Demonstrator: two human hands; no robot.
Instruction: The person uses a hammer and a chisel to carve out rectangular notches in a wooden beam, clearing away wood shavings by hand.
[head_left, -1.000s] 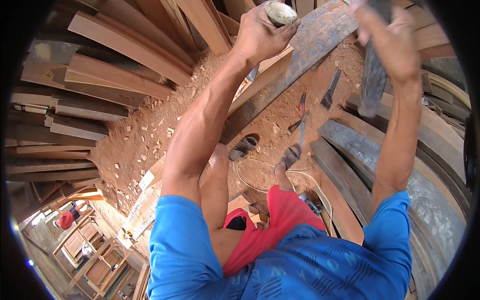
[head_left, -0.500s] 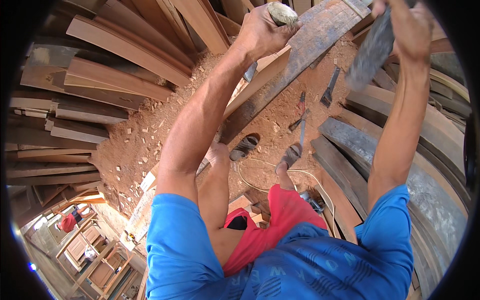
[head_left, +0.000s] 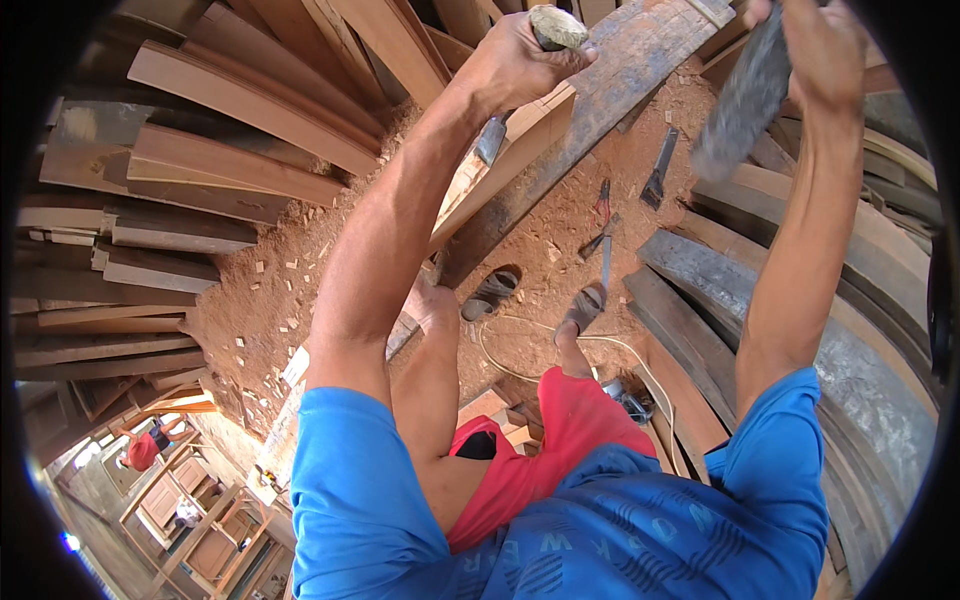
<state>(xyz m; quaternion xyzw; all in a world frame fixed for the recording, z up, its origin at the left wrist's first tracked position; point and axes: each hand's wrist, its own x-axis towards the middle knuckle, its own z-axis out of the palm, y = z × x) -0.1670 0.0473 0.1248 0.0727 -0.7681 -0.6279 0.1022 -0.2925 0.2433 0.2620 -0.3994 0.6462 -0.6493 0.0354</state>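
Wooden piece [head_left: 522,160] on plank [head_left: 640,72], boards [head_left: 250,104] left

Open gap between hands [head_left: 515,68] [head_left: 828,62], board [head_left: 645,70] beneath, planks [head_left: 250,107] crowding both sides

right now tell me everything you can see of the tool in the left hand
The chisel-like tool with a pale, round, roughened handle end is gripped in the left hand, which hides most of the handle. A flat grey blade, metal by its look, shows beside the wrist, slanting toward the light-brown wooden beam. I cannot tell whether its edge touches the wood.
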